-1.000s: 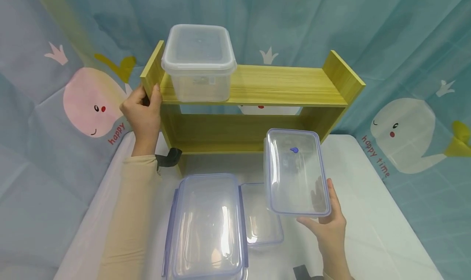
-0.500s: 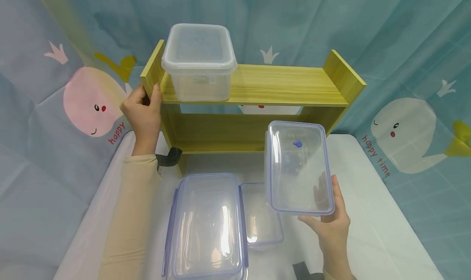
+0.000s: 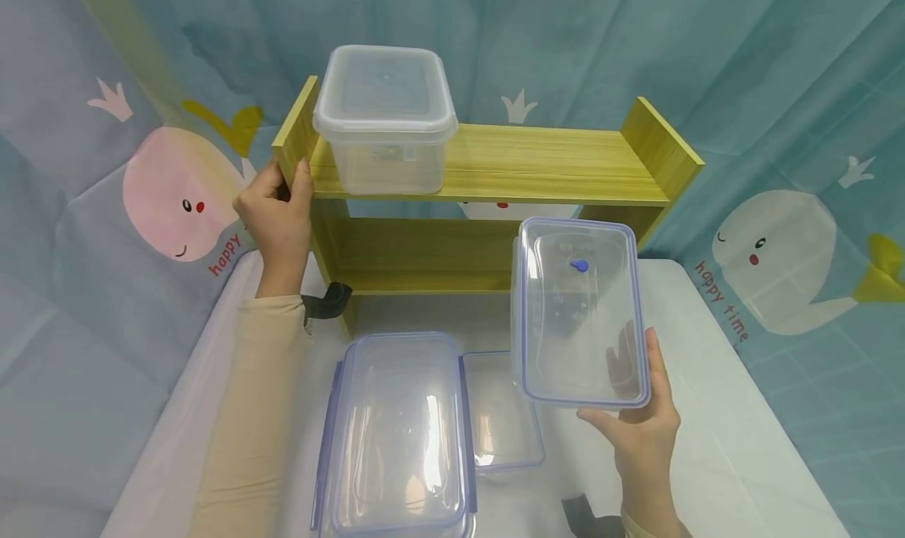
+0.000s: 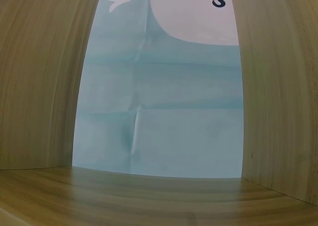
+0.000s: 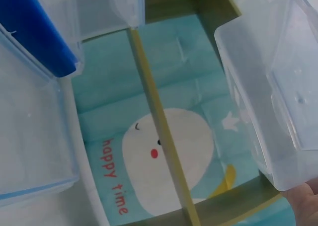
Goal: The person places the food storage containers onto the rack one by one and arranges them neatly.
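"Yellow-green wooden shelving is standing towards the back of the white tabletop. What is the left hand doing with it?"

"It's gripping the left side panel, thumb and curled fingers sitting round the front edge. Its far fingertips are hiding behind the wood, and the left wrist view is showing only boards and curtain, so I can't quite tell how they are lying."

"And the right hand?"

"That one is holding a clear rectangular plastic box with a lilac-blue rim near its lower right corner, thumb at the bottom edge and fingers along the right side. A small blue valve is showing on its lid."

"Where is that box, exactly?"

"It's hanging above the tabletop, lid tilting towards the head camera, and covering part of the lower shelf's right end in that view."

"Anything else nearby?"

"A square frosted-plastic container is sitting on the upper board, beside the left panel. On the tabletop, a large clear container with purple-blue side latches is lying in front of the shelving, with a smaller clear lilac-rimmed container just to its right."
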The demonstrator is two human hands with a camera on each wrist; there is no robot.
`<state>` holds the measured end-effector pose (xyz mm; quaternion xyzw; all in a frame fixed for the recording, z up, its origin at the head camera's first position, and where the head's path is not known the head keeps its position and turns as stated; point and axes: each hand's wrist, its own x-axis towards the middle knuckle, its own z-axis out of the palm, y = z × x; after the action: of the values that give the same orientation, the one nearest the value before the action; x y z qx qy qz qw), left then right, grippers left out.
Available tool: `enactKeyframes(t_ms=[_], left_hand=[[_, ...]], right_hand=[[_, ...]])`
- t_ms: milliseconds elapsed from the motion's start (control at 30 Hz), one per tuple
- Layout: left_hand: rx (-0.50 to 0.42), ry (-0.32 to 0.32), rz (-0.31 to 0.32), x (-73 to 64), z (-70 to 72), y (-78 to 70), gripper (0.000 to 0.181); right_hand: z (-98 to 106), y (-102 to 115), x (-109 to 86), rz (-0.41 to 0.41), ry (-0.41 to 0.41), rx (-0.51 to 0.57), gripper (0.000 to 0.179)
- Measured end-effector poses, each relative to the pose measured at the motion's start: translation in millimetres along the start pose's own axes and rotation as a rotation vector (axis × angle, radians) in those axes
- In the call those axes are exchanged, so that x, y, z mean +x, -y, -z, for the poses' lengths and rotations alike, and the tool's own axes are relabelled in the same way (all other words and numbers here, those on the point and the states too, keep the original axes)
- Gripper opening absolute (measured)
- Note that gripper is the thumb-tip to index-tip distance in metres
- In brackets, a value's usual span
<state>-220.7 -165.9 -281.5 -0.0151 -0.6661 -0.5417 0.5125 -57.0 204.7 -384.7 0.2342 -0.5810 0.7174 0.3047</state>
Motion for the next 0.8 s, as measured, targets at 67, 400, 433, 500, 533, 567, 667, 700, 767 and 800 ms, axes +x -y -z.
enactKeyframes(t_ms=[67,400,433,500,533,567,667,700,767,800], left_hand=[[-0.007,0.000,0.000,-0.3,-0.3,0.0,0.029],[-0.013,-0.001,0.003,-0.3,-0.8,-0.4,0.029],[-0.012,0.000,0.004,-0.2,-0.7,-0.5,0.029],[-0.013,0.001,0.007,-0.1,-0.4,-0.6,0.029],[-0.013,0.001,0.007,0.0,-0.2,-0.6,0.029],[-0.011,0.001,0.008,0.0,-0.1,-0.7,0.029],[-0.005,0.001,0.010,0.0,0.0,-1.2,0.029],[-0.003,0.002,0.012,0.0,0.0,-1.4,0.029],[-0.002,0.002,0.019,0.0,-0.2,-1.6,0.029],[-0.001,0.003,0.020,0.0,-0.3,-1.7,0.029]], right_hand=[[-1,0,1.6,0.011,-0.006,-0.003,0.095],[-4,5,7.6,0.044,-0.010,0.074,0.099],[-5,5,8.2,0.049,-0.011,0.088,0.099],[-5,6,9.8,0.065,-0.011,0.116,0.100],[-6,6,10.5,0.069,-0.014,0.123,0.100],[-6,7,11.0,0.073,-0.018,0.129,0.098],[-8,10,12.8,0.076,-0.035,0.148,0.092],[-8,11,13.3,0.072,-0.044,0.153,0.091],[-9,14,13.9,0.056,-0.063,0.163,0.090],[-10,15,14.5,0.049,-0.070,0.173,0.091]])
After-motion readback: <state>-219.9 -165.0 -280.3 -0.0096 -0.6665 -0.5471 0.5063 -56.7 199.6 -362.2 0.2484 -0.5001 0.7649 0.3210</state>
